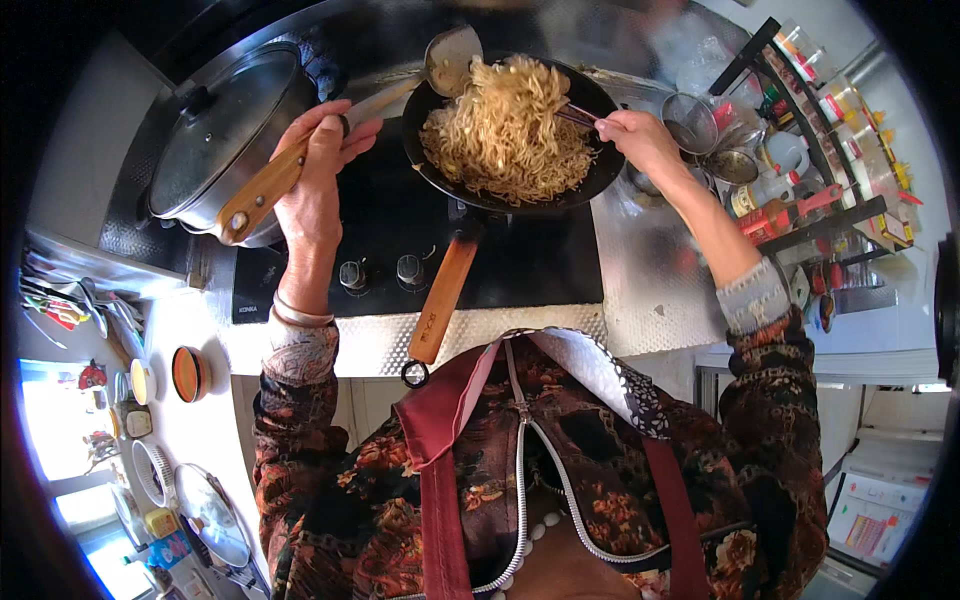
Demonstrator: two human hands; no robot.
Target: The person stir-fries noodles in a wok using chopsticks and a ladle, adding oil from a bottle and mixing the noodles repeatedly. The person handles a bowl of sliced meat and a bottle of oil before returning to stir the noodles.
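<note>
Noodles (517, 142) fill a black wok (427, 169) on the stove, part of them lifted in a heap above the rest. My left hand (319, 161) grips the wooden handle of a metal spatula (452, 61), whose blade is at the wok's upper left, against the noodles. At the wok's right rim, my right hand (637, 139) holds a pair of chopsticks (576, 114), their tips hidden in the raised noodles. The wok's wooden handle (444, 300) points towards me, untouched by either hand.
A large lidded steel pot (232, 142) stands left of the wok on the black gas hob (525, 270). Right of the wok are a wire strainer (688, 122), bottles and a black spice rack (817, 127). An orange bowl (190, 374) and a glass lid (214, 517) lie at the left.
</note>
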